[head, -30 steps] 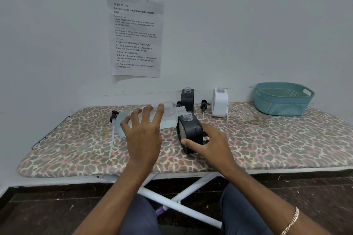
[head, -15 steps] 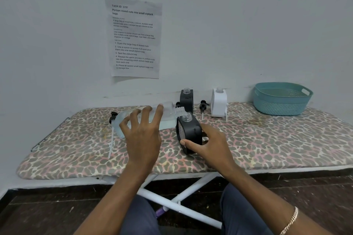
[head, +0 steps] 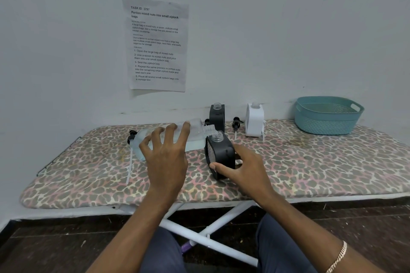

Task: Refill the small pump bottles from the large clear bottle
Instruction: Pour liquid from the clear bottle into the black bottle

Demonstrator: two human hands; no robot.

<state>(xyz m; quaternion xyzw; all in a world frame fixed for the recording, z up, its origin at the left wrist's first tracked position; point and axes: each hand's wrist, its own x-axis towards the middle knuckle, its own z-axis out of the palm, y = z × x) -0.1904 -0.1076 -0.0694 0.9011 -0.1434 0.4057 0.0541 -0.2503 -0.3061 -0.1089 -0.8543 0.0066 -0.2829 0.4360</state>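
The left hand (head: 165, 157) gripped the clear bottle (head: 195, 133) (tipped sideways), its neck at the near black bottle (head: 219, 150), which the right hand (head: 246, 170) clasped.

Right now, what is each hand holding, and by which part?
The left hand grips the large clear bottle around its body. The right hand holds the near black pump bottle by its lower body.

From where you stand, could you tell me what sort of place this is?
Probably a makeshift task-recording station in a plain room: an ironing board serves as the table, and a printed task sheet hangs on the bare wall.
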